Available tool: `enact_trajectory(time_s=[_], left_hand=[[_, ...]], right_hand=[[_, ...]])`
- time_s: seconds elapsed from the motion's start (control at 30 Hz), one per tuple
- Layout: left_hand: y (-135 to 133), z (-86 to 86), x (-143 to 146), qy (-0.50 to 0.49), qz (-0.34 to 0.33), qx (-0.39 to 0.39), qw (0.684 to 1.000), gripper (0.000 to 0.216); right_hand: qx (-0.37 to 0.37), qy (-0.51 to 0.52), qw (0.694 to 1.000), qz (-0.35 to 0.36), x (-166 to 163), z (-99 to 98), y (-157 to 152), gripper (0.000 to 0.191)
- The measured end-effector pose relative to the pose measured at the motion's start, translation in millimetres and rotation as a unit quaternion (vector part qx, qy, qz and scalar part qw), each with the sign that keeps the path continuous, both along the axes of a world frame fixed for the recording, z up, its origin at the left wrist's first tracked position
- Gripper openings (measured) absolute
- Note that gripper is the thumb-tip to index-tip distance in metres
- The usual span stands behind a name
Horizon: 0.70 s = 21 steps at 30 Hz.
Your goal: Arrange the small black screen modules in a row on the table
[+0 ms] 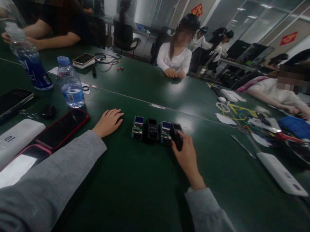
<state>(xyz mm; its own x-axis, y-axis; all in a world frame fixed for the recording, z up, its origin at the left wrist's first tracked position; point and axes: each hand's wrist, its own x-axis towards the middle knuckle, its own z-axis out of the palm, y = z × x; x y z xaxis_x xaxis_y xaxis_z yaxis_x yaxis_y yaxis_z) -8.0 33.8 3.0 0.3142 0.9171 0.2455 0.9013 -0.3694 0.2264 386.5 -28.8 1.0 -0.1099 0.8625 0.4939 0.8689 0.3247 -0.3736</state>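
My left hand (108,122) rests palm down on the green table, fingers spread, holding nothing. To its right stands a row of small devices. First comes a green circuit board (137,130) with a small screen, then a black plastic case (151,129), then a second circuit board (164,135) with a screen. At the right end of the row, my right hand (186,153) is closed around a second black case (176,131). Its thumb and fingers grip the case's right side, and part of the case is hidden behind them.
On the left are two plastic bottles (72,85), phones (63,127) and a white power bank (4,145). On the right lie another white power bank (281,173), a thin metal tool (244,147), tangled cables (239,113) and a blue bundle (305,130). Several people sit around the table.
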Motion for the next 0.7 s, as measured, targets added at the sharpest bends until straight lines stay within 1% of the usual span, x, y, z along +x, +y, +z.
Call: enact_trajectory(time_s=[0.1,0.17,0.27,0.37,0.53,0.6,0.7], left_hand=[[-4,9.1,3,0.013,0.017,0.015,1.0,0.029],[-7,15.0,5,0.035,0.028,0.014,0.999,0.026],[-12,20.0,6,0.061,0.034,-0.032,0.997,0.033],[-17,21.4,7,0.086,0.058,-0.078,0.992,0.044],[-24,25.6,12,0.103,0.107,-0.106,0.983,0.058],[-26,27.9,13,0.104,0.109,-0.11,0.982,0.06],[-27,29.8,13,0.107,0.094,-0.105,0.984,0.063]], right_hand=[[-0.001,0.002,1.0,0.0,0,-0.4,0,0.051],[-0.007,0.001,1.0,-0.007,0,-0.7,0,0.052],[-0.014,0.001,1.0,-0.014,0,-0.9,-1,0.053],[-0.012,0.002,1.0,-0.019,-1,-0.9,-2,0.053],[-0.009,0.004,1.0,-0.017,-3,0.4,-3,0.053],[-0.008,0.008,1.0,-0.013,-3,1.5,-4,0.051],[-0.008,0.013,1.0,-0.013,-4,3.0,-5,0.049]])
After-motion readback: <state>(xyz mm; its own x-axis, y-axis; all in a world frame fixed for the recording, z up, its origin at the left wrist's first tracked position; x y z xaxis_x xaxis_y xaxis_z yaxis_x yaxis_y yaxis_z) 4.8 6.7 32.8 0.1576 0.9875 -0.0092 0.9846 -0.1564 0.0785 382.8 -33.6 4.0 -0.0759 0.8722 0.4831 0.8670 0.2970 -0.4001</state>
